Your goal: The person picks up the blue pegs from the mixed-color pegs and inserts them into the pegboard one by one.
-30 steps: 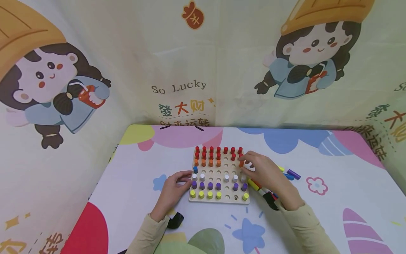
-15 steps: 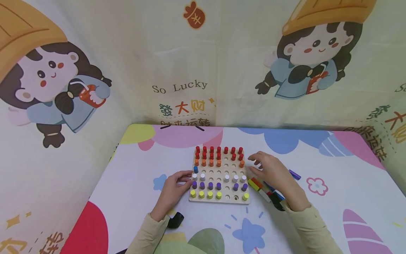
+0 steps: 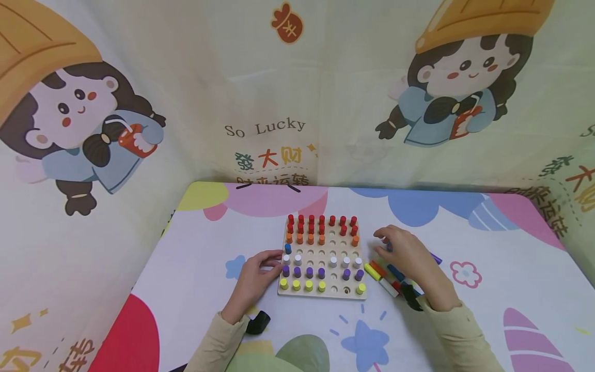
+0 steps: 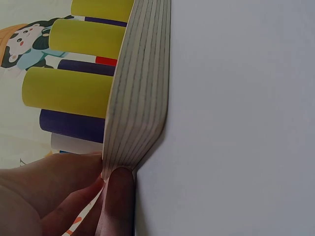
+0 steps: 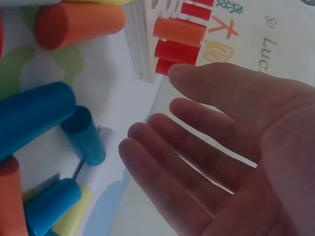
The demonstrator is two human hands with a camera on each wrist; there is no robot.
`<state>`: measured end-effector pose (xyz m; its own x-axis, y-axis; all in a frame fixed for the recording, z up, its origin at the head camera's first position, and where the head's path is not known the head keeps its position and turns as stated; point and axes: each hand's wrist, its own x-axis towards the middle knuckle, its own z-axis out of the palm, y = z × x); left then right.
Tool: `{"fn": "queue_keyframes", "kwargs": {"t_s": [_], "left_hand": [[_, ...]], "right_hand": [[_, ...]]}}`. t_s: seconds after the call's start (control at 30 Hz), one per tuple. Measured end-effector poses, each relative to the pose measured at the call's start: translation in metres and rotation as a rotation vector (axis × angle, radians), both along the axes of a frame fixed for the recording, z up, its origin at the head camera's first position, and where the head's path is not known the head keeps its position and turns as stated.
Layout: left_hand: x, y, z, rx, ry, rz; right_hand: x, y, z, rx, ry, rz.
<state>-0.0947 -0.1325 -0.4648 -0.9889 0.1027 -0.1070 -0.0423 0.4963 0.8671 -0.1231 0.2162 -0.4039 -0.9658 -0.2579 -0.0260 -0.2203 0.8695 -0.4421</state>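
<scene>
"Your left hand (image 3: 254, 279) pinches the pegboard (image 3: 316, 257) by its left edge, flat before you."
"And your right hand (image 3: 405, 253) holds nothing, fingers loosely spread, near the loose pegs (image 3: 372, 272) right of the board."

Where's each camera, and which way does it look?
Head: on the head, looking forward and down at the pegboard; left grip, right grip and sleeves show.
Left wrist: on that wrist, facing the pegboard's edge and yellow pegs; left grip shows.
Right wrist: on that wrist, facing loose blue pegs; right grip shows.
Head and right wrist both show the pegboard.
</scene>
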Motion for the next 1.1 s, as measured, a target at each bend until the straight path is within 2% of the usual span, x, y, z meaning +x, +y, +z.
{"fn": "queue_keyframes", "kwargs": {"t_s": [1.1], "left_hand": [[0.001,0.0,0.0,0.015,0.014,0.0]], "right_hand": [[-0.003,0.019,-0.013,0.019,-0.036,-0.049]]}}
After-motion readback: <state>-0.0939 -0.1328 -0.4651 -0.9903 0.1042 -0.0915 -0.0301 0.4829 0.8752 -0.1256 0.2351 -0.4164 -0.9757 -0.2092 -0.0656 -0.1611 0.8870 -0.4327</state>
